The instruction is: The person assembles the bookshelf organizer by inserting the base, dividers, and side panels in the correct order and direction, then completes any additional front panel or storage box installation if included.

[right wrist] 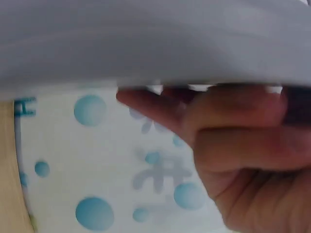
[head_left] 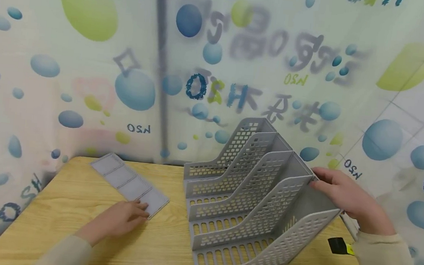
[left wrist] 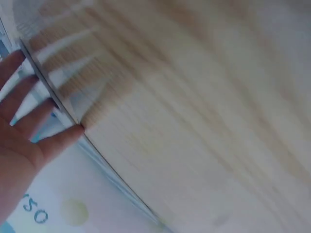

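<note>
A grey plastic file rack (head_left: 241, 232) with slatted bottoms and perforated dividers stands at an angle on the wooden table. My right hand (head_left: 346, 197) grips the top edge of its back at the right end. In the right wrist view, the curled fingers (right wrist: 243, 131) lie against a grey plastic edge. A flat grey panel (head_left: 128, 180), marked off in sections, lies to the left of the rack. My left hand (head_left: 119, 221) touches the panel's near end with its fingertips. From the left wrist, the fingers (left wrist: 24, 99) look extended, tips at a thin edge.
A small black item with a yellow end (head_left: 338, 246) lies at the table's right, by my right sleeve. Behind the wooden table (head_left: 67, 187) hangs a patterned curtain (head_left: 137, 37) with blue and green ovals, close to the far edge.
</note>
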`<state>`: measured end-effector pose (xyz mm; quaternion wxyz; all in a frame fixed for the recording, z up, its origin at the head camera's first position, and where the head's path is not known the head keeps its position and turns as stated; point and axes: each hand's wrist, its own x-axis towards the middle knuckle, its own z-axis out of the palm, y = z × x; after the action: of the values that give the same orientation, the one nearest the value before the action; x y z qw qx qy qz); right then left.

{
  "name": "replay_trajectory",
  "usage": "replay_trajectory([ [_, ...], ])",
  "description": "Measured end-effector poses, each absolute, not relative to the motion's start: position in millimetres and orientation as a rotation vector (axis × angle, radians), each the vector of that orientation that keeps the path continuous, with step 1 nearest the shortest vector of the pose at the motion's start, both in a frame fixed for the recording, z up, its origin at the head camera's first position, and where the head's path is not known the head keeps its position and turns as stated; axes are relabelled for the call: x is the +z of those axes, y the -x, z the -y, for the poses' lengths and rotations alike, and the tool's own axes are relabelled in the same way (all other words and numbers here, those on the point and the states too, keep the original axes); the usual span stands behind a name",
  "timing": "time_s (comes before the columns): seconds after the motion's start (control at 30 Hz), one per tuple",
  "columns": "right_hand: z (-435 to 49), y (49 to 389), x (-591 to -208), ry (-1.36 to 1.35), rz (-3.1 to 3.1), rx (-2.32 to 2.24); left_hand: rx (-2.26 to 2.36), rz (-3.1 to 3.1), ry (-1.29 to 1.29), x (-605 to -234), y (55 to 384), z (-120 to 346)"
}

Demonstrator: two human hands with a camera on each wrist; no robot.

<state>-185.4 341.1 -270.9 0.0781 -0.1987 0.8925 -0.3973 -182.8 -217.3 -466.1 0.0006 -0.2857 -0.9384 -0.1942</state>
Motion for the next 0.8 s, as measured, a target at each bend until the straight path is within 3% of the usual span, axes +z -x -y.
replay_trajectory([
  [0.23, -312.5, 172.4, -267.7, 0.598, -2.56, -1.232, -0.727, 2.903, 0.93, -456.5, 169.4, 230.2],
  [0.4, -302.9, 175.4, -262.4, 0.558, -2.59, -1.159, -0.692, 3.044, 0.476, -444.7, 172.4, 224.0],
  [0.57, -295.5, 193.3, -269.3, 0.462, -2.723, -1.17, -0.44, 3.257, -0.104, -442.6, 200.4, 216.6],
  [0.67, -293.5, 202.0, -276.1, 0.409, -2.657, -1.326, -0.394, 3.341, -0.294, -448.2, 214.7, 215.2],
  [0.8, -292.8, 205.2, -281.8, 0.431, -2.575, -1.476, -0.376, 3.349, -0.336, -453.6, 221.2, 214.7],
])
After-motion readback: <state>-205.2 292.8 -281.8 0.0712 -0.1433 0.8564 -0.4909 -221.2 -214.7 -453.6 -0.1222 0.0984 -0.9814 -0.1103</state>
